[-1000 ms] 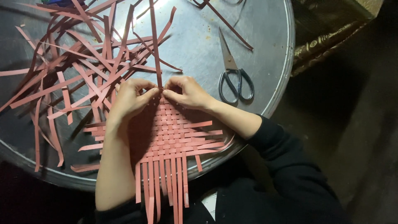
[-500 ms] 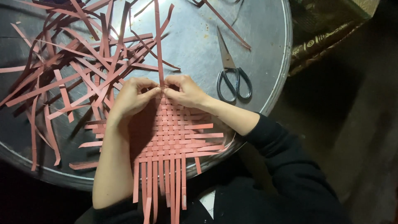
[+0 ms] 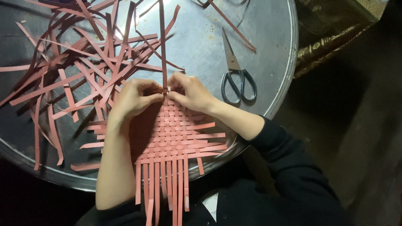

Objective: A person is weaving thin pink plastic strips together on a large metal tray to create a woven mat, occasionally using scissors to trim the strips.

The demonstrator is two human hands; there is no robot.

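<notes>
Both hands meet at the top edge of the woven mat (image 3: 171, 134), a patch of interlaced reddish-pink paper strips that lies on the near part of the round metal tray (image 3: 268, 37). The left hand (image 3: 133, 99) comes in from the mat's left side, its bare forearm running down past the mat's left edge toward the person's body. The wrist is bent inward and the fingers are curled, with thumb and forefinger pressed together on the strip ends at the mat's top middle. The right hand (image 3: 191, 93) mirrors it from the mat's right side; its forearm crosses the mat's upper right corner and ends in a dark sleeve (image 3: 289, 167) below and to the right of the mat. Its fingers are also curled and drawn together, the tips pinching at the same spot, so the two hands nearly touch there.

A single long strip (image 3: 162, 46) rises straight up from that pinch point, away from the mat. The mat's loose lower ends hang past the tray's rim toward the person. A heap of loose strips (image 3: 83, 71) spreads above and left of the mat. A pair of scissors (image 3: 235, 71) lies above and right of the mat, just beyond the right hand, blades pointing away.
</notes>
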